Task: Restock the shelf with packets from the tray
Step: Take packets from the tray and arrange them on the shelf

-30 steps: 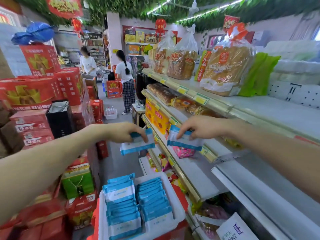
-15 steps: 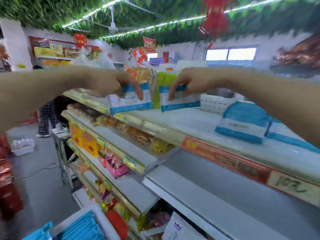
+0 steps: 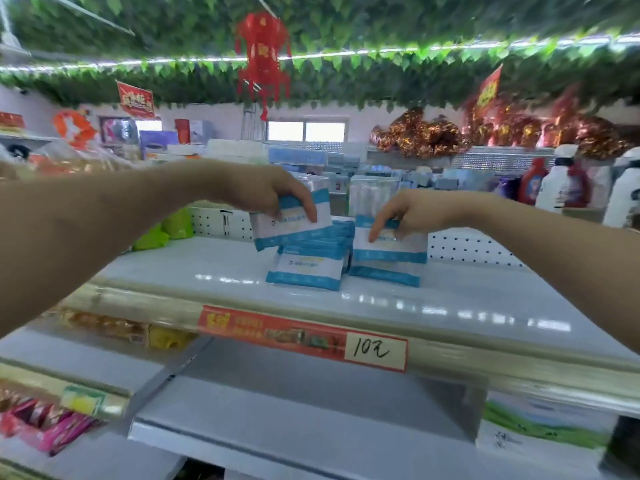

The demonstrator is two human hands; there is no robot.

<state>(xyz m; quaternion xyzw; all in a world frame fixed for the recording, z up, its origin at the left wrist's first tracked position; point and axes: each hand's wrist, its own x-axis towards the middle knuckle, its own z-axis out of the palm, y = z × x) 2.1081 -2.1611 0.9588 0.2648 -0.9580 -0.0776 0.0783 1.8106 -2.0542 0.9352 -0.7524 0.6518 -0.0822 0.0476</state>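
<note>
The left hand (image 3: pixel 273 192) reaches over the top shelf (image 3: pixel 207 271). Its fingers curl down over the front of a blue and white packet (image 3: pixel 294 223) and hold it by its top part. This packet is tilted. It hangs in the air just above the left pile (image 3: pixel 304 268) of the same packets, which lies near the middle of the shelf.

The right hand (image 3: pixel 412 213) holds a second packet (image 3: pixel 389 249) by its top edge, with the fingers curled over the front. This one stands almost upright. Its bottom edge is right at the right pile (image 3: pixel 384 275), but I cannot tell if it touches. The two piles lie side by side, a little way in from the front edge of the shelf.

A green bag (image 3: pixel 166 230) lies at the back left of the shelf, well apart from the piles. A red label strip (image 3: pixel 270 329) is stuck on the front edge of the shelf, and a white price tag (image 3: pixel 375 349) with "10" written on it sits at its right end. White bottles (image 3: pixel 561 181) stand past the right end of the shelf. A red lantern (image 3: pixel 262 57) hangs from the leafy ceiling. A lower shelf (image 3: pixel 311 403) is below.
</note>
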